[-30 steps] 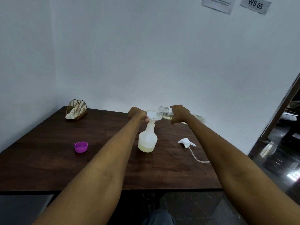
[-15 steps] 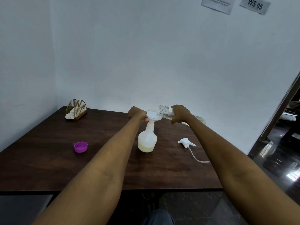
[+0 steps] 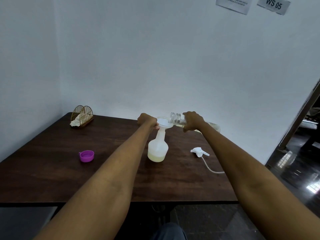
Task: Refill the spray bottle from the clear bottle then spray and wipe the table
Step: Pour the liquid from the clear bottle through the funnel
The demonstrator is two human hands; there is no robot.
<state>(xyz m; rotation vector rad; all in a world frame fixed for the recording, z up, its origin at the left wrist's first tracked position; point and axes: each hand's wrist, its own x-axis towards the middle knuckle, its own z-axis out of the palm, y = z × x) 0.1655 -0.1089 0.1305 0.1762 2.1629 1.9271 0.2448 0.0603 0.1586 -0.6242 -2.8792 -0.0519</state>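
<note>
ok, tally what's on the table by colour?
White: 3, spray bottle, funnel, trigger head
Purple: 1, cap
Gold: 1, napkin holder
Clear: 1, bottle, held tilted over the funnel, not resting on the table
Total: 6
</note>
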